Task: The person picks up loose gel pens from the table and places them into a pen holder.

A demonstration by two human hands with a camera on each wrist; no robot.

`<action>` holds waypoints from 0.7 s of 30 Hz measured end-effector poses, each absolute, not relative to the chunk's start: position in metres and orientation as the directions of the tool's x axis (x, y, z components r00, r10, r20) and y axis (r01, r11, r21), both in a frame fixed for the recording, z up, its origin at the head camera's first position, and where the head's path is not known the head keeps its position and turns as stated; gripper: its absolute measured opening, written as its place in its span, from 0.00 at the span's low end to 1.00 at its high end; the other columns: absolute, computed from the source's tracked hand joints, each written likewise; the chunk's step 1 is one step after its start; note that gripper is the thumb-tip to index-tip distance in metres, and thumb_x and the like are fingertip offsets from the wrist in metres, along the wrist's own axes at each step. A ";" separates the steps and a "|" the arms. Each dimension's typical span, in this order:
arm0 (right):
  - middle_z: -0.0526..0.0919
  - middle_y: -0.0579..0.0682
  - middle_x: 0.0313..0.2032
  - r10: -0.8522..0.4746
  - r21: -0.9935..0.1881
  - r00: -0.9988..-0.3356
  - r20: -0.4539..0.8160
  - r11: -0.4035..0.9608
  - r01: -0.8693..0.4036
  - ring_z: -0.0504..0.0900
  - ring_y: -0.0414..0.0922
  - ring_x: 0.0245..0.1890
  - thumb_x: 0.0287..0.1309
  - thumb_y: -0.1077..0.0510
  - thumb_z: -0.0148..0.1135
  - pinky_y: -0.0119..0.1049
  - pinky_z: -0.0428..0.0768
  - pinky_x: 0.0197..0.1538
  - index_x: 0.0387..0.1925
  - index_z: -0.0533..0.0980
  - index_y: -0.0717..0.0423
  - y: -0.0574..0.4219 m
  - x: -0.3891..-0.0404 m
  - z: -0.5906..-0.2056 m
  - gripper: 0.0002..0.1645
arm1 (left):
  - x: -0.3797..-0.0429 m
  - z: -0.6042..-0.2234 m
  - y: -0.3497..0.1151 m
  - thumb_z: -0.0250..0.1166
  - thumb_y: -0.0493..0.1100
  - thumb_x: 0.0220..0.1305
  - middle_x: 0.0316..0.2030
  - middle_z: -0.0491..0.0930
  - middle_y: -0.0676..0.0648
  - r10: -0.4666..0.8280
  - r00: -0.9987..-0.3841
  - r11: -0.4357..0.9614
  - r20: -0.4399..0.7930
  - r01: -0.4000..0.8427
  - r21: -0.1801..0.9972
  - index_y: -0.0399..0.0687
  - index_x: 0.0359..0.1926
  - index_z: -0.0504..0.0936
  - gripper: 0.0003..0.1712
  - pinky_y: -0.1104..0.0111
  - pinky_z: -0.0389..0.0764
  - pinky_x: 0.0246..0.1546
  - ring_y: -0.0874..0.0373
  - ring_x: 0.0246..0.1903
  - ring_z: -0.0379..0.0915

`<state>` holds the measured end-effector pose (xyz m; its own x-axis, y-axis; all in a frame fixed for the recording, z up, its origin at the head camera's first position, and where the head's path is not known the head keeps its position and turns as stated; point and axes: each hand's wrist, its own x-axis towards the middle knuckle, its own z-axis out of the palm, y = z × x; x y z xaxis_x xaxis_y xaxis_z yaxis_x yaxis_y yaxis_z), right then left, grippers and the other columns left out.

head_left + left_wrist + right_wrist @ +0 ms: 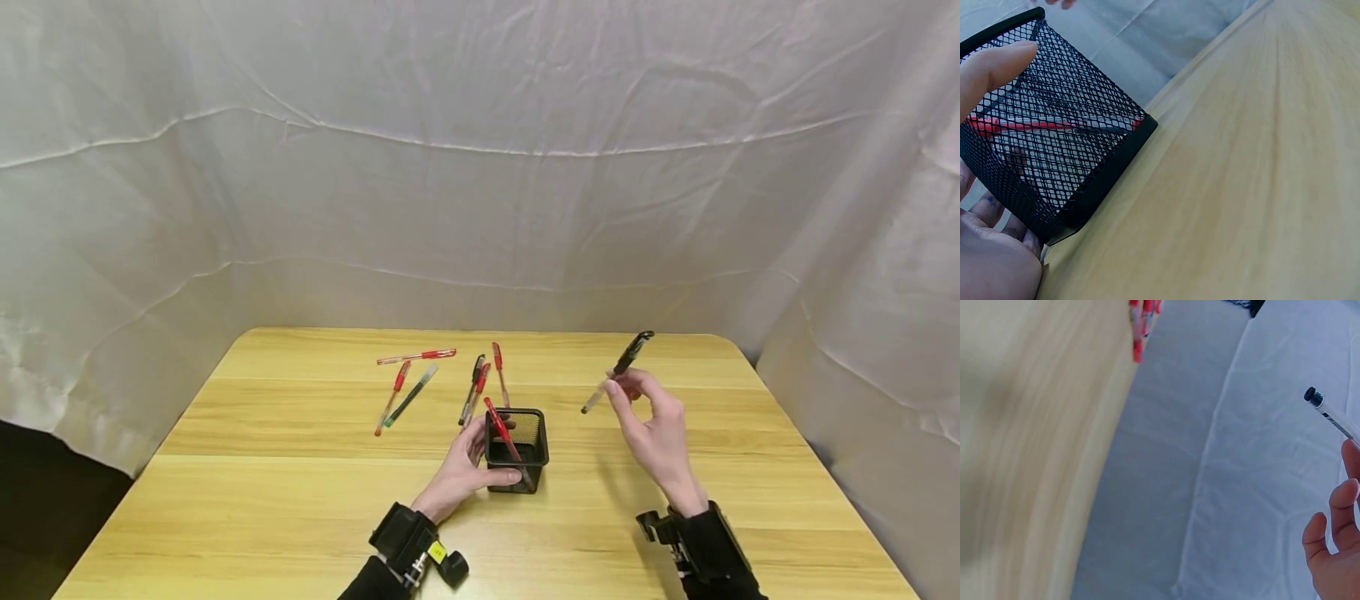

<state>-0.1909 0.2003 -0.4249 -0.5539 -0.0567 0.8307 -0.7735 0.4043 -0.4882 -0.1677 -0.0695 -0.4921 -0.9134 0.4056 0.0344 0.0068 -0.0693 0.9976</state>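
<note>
A black mesh pen holder (527, 451) stands on the table, and my left hand (467, 473) grips its left side, thumb across the front. Inside it leans a red pen (503, 428), whose red parts show through the mesh in the left wrist view. To the right, my right hand (660, 429) pinches a black-capped pen (628, 357) between thumb and fingers, raised above the table and tilted with the cap up. In the right wrist view that pen's dark end (1314, 396) points away from the fingers (1342, 506).
Behind and left of the holder lie several loose pens: a red pen (417, 357), another red one (393, 397), a green-tipped pen (412, 395), a black pen (472, 389) and more red ones. Pale cloth (480, 200) hangs around the wooden table (300, 500).
</note>
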 end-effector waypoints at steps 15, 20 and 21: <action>0.80 0.46 0.27 -0.236 -0.389 -0.541 0.807 0.478 -0.788 0.67 0.33 0.25 0.41 0.72 0.64 0.27 0.68 0.28 0.33 0.77 0.57 0.146 -0.176 -0.397 0.14 | -0.161 -0.474 -0.070 0.72 0.38 0.42 0.60 0.65 0.49 0.421 -0.906 -0.070 0.046 0.019 0.997 0.51 0.64 0.58 0.47 0.58 0.47 0.69 0.56 0.65 0.54; 0.78 0.42 0.27 -0.290 -0.376 -0.563 0.774 0.505 -0.777 0.64 0.32 0.25 0.47 0.67 0.62 0.27 0.64 0.29 0.34 0.77 0.54 0.139 -0.177 -0.402 0.11 | -0.167 -0.488 -0.069 0.72 0.40 0.41 0.58 0.67 0.51 0.418 -0.907 -0.061 0.049 0.025 0.998 0.57 0.62 0.60 0.46 0.59 0.48 0.69 0.58 0.63 0.56; 0.78 0.41 0.27 -0.300 -0.374 -0.571 0.764 0.516 -0.771 0.64 0.32 0.25 0.48 0.66 0.62 0.27 0.64 0.29 0.35 0.77 0.54 0.138 -0.177 -0.403 0.10 | -0.169 -0.490 -0.069 0.72 0.40 0.41 0.58 0.67 0.51 0.416 -0.908 -0.061 0.056 0.033 0.998 0.57 0.62 0.60 0.45 0.59 0.48 0.69 0.58 0.63 0.57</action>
<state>-0.1774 0.1380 -0.4031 -0.5714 -0.3005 0.7637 -0.7708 0.5160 -0.3738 -0.1685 -0.0688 -0.4902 -0.9078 0.4156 0.0556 0.0330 -0.0614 0.9976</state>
